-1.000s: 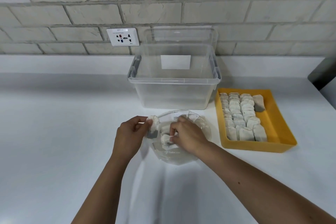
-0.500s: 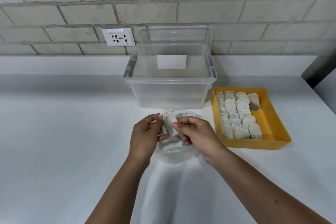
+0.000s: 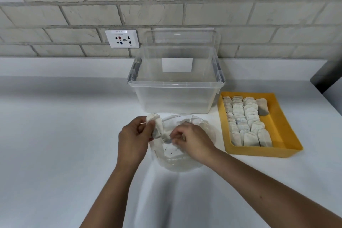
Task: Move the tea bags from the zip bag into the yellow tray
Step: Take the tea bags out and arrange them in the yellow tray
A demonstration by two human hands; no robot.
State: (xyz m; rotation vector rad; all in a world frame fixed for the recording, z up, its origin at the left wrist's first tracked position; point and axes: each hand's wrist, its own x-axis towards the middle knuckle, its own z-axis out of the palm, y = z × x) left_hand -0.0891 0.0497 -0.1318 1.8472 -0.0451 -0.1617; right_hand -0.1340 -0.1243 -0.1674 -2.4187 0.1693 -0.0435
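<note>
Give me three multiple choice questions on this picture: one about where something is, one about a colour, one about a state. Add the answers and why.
1. Where does the yellow plastic tray stand relative to the clear plastic storage box?
A. to its left
B. to its right
C. inside it

2. What colour is the countertop?
A. white
B. black
C. green

3. What is the left hand doing?
A. resting flat on the counter
B. gripping white paper tea bags
C. lifting the tray

Answers:
1 B: the tray sits by the box's front right corner.
2 A: the surface all round is white.
3 B: its fingers are curled round the bags, above the clear zip bag.
</note>
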